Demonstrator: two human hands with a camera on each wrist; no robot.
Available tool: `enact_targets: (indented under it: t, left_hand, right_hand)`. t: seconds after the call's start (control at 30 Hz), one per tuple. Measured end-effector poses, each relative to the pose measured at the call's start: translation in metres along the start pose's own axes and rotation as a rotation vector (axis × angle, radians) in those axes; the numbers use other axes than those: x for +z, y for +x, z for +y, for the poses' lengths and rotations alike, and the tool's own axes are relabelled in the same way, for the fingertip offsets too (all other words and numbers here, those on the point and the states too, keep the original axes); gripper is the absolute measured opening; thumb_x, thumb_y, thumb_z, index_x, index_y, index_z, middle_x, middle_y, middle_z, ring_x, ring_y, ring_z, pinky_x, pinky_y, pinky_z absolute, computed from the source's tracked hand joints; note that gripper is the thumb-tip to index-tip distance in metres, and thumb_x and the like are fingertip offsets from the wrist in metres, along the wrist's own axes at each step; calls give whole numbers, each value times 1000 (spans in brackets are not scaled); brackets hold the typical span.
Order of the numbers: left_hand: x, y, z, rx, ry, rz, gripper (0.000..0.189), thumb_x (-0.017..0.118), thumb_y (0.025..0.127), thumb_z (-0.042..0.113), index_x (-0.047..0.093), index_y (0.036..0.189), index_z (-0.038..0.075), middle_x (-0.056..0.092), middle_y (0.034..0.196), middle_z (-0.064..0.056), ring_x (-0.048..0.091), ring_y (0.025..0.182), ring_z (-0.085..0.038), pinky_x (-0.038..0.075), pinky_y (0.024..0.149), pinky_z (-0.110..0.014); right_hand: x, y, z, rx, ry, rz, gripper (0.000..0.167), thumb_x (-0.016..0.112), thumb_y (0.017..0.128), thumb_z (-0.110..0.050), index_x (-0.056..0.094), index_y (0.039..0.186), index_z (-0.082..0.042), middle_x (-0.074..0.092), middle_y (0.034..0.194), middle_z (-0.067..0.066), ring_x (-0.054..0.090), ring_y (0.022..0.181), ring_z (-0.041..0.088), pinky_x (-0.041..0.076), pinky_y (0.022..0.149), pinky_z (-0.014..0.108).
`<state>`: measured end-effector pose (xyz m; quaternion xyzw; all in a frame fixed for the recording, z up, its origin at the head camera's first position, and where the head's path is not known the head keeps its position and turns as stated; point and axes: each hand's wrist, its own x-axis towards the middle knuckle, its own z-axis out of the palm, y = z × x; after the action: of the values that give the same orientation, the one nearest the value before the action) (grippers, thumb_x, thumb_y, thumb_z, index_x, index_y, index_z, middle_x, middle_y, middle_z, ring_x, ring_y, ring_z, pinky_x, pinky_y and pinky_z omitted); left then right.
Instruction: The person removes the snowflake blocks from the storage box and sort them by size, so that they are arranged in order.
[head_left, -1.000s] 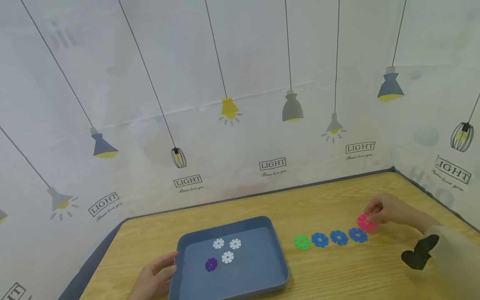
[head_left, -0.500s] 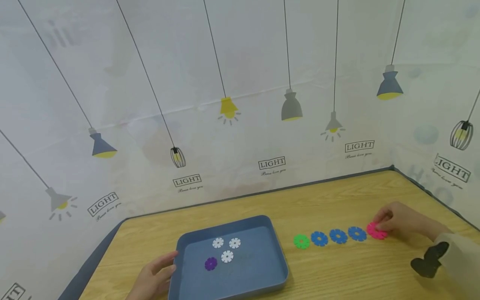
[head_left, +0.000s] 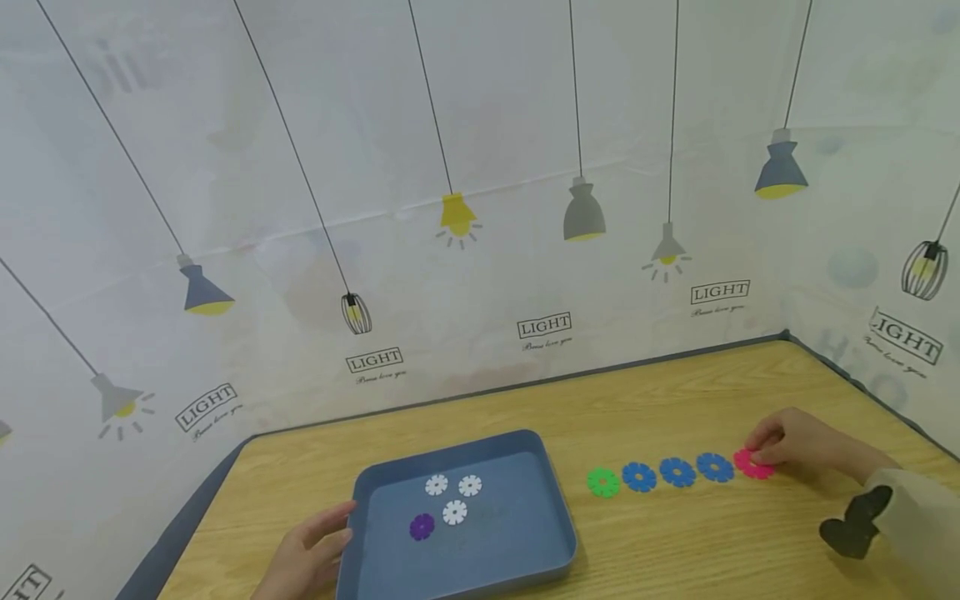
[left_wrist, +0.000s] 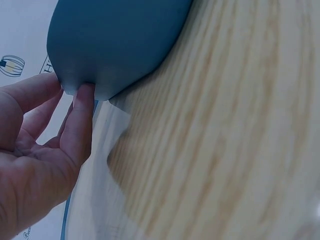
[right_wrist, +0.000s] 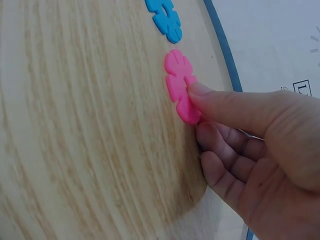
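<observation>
My right hand [head_left: 797,442] pinches a pink notched snowflake disc [head_left: 743,463] at the right end of a row. Up close in the right wrist view, the thumb lies on the face of this pink disc [right_wrist: 177,82], and the other fingertips are at its edge. Left of it lie several blue discs [head_left: 677,472] and one green disc [head_left: 603,482]. My left hand [head_left: 306,552] touches the left side of a blue-grey tray [head_left: 517,533]. Seen from the left wrist, thumb and fingertips rest against the tray's outer wall [left_wrist: 115,45].
Inside the tray lie three white discs [head_left: 454,512] and a purple disc [head_left: 422,526]. The wooden table [head_left: 675,550] meets a wall covering [head_left: 480,275] printed with lamps along its back and right edges. A black strap piece [head_left: 855,525] hangs by the right sleeve.
My right hand has moved right and slightly down with the pink disc, bringing it into line beside the last blue one. Over the last half second it barely moves. The left hand stays put.
</observation>
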<state>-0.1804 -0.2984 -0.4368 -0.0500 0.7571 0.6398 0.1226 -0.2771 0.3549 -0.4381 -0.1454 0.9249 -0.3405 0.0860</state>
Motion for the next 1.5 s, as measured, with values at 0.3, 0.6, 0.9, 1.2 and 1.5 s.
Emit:
enact_targets:
  t: [0.3,0.6,0.9,1.2,1.5]
  left_hand:
    - [-1,1,0,7,-8,-13,56,56,92,19,34,137,-5,30,137,-32,56,106,-31,50,84,-44]
    - [-1,0,2,12,12,-18,57,55,93,19,32,138,-6,29,137,-33,54,108,-32,50,84,-44]
    - [-2,1,0,20,30,-9,56,57,92,19,34,137,-6,32,136,-33,54,107,-32,50,84,-44]
    - [0,-1,0,32,19,-9,56,56,92,20,34,137,-6,31,137,-33,55,107,-31,50,84,-44]
    - [0,1,0,-6,11,-1,57,58,91,21,36,136,-4,31,137,-32,56,106,-30,50,83,-44]
  right_hand:
    - [-2,1,-7,-10,-6,13,25,70,79,-12,64,94,7,61,83,5,51,72,14,47,60,25]
    - [-2,14,-63,-210,48,-17,31,67,83,-16,60,103,7,60,80,2,54,69,8,49,59,26]
    - [33,40,-127,-332,145,-120,26,65,85,-15,62,105,2,60,81,3,55,71,12,50,61,27]
    - [82,69,-186,-423,210,-202,22,66,85,-12,63,104,0,61,79,3,56,70,14,51,63,27]
    - [121,91,-237,-435,188,-251,16,68,82,-12,66,98,-8,60,78,-2,54,71,13,48,61,24]
